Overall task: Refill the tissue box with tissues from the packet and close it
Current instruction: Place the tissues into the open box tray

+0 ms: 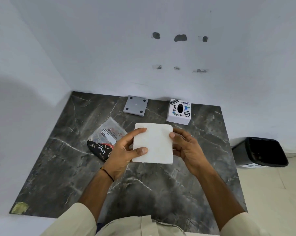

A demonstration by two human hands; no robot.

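Both hands, left (125, 150) and right (186, 145), grip the tissue stack (153, 143) edgewise; it should be kept squared beyond the fingertips toward the box (178, 111).

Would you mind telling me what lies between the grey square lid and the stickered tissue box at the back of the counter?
Nothing: in the head view, only bare marble counter separates the grey lid from the tissue box.

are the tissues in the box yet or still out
Out. Both hands, left hand and right hand, hold the white tissue stack above the marble table; the sticker-covered tissue box stands apart behind it.
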